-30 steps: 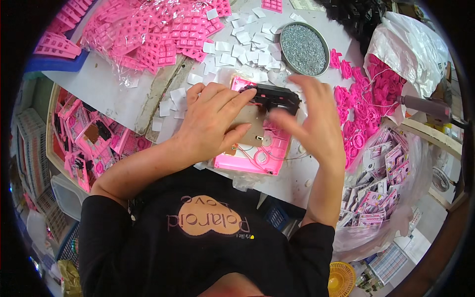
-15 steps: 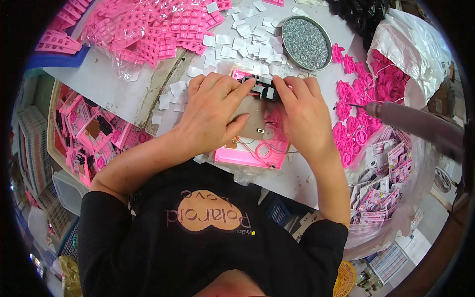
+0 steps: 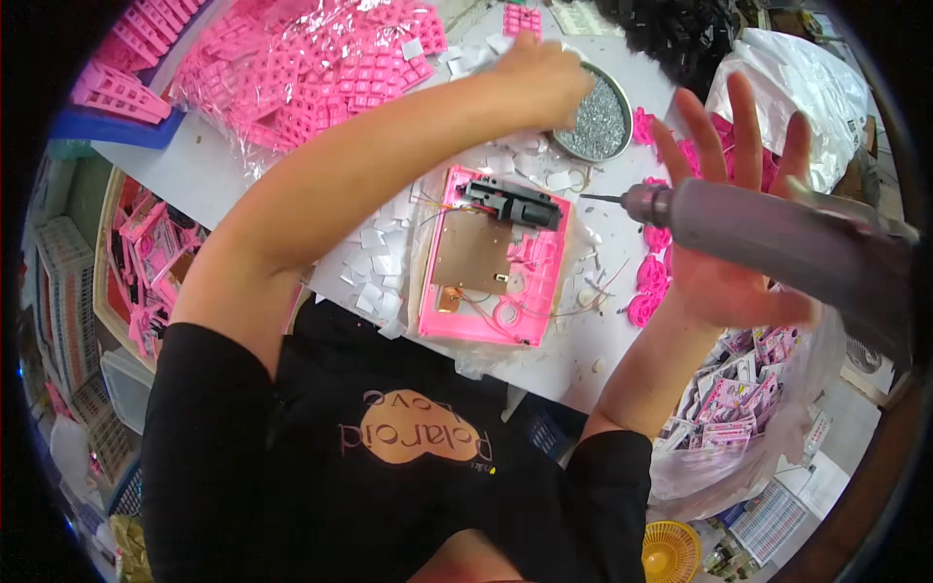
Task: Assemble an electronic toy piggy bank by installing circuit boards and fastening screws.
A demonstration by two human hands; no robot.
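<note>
Reaching across the table [image 3: 583, 360], the left hand [image 3: 544, 73] rests at the rim of a round metal dish of screws [image 3: 598, 121], its fingers curled together over the near edge, though whether they pinch anything cannot be told from this view. Just below the dish lies the pink plastic housing [image 3: 496, 262], flat and open side up, with a brown circuit board [image 3: 473, 255] seated in it, a black component [image 3: 513, 202] across its upper edge and thin wires trailing off to the side. Small white paper squares [image 3: 374, 282] lie scattered around the housing. To its right the right hand [image 3: 729, 233] is spread wide open, fingers apart, with a grey electric screwdriver [image 3: 768, 238] crossing in front of the palm, its bit pointing toward the housing's upper right corner; the hand does not appear to grip it. Pink ring-shaped parts [image 3: 646, 291] sit beside that hand, and a clear bag of pink moulded pieces [image 3: 311, 68] lies farther off. With the driver loose, its tip could swing into the wires or board, and the reaching forearm could sweep the housing or scatter screws.
</note>
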